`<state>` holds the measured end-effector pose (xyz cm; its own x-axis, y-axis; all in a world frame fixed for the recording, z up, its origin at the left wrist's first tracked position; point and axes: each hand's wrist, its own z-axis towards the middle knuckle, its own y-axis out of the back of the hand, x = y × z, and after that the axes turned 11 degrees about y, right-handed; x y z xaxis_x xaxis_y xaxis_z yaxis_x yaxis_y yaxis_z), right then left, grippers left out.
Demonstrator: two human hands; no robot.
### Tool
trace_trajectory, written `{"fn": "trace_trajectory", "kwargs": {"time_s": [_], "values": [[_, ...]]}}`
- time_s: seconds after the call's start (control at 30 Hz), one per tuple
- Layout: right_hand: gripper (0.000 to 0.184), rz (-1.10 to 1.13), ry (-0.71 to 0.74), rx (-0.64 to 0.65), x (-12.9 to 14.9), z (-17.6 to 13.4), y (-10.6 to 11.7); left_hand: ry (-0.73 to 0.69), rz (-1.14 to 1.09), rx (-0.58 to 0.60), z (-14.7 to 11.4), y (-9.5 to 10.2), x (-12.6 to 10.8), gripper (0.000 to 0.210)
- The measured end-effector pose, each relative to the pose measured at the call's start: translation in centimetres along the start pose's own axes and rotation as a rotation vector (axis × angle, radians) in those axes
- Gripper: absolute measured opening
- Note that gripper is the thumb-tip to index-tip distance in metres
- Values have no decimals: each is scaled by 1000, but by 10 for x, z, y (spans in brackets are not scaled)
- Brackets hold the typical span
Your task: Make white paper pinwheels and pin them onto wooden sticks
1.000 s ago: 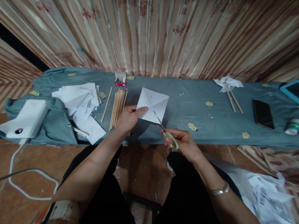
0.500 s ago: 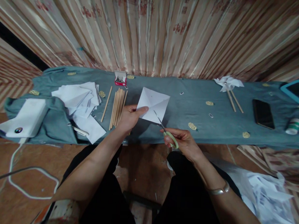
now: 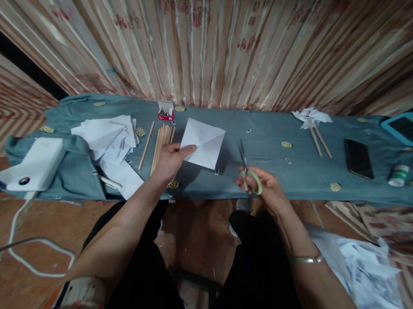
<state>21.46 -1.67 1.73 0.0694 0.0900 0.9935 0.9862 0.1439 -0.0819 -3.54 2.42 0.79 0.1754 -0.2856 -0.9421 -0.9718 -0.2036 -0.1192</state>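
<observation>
So, a long grey-green cloth with yellow motifs [image 3: 309, 178] is stretching from side to side, and above it the left hand [image 3: 171, 159] is pinching a square, creased sheet of white paper [image 3: 204, 144] between thumb and fingers. That sheet is jutting out between both hands. The right hand [image 3: 269, 185] is curling around pale-green-handled metal scissors [image 3: 245, 169], their blurred blades pointing forward, apart from the paper.

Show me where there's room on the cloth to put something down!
The biggest bare patch of cloth lies between the scissors in the right hand and the pinwheel sticks. A thin strip runs behind the white square in the left hand. It's crowded further left: bundled sticks, a red box and papers sit close together.
</observation>
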Motion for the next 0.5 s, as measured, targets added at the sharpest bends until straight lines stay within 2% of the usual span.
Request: {"fn": "trace_trajectory", "kwargs": {"time_s": [0.1,0.17,0.23,0.37,0.5], "values": [[46,-6,136,-210,-1,12,7,67,113,134,-7,-6,4,25],[46,-13,186,-255,0,19,8,94,174,223,-11,-12,9,24],[49,-39,207,-217,3,22,7,109,225,301,-13,-17,13,23],[57,-134,192,-53,1,22,3,118,352,438,-14,-22,21,22],[54,-207,142,-11,-8,21,-1,117,351,408,-13,-23,24,24]]}}
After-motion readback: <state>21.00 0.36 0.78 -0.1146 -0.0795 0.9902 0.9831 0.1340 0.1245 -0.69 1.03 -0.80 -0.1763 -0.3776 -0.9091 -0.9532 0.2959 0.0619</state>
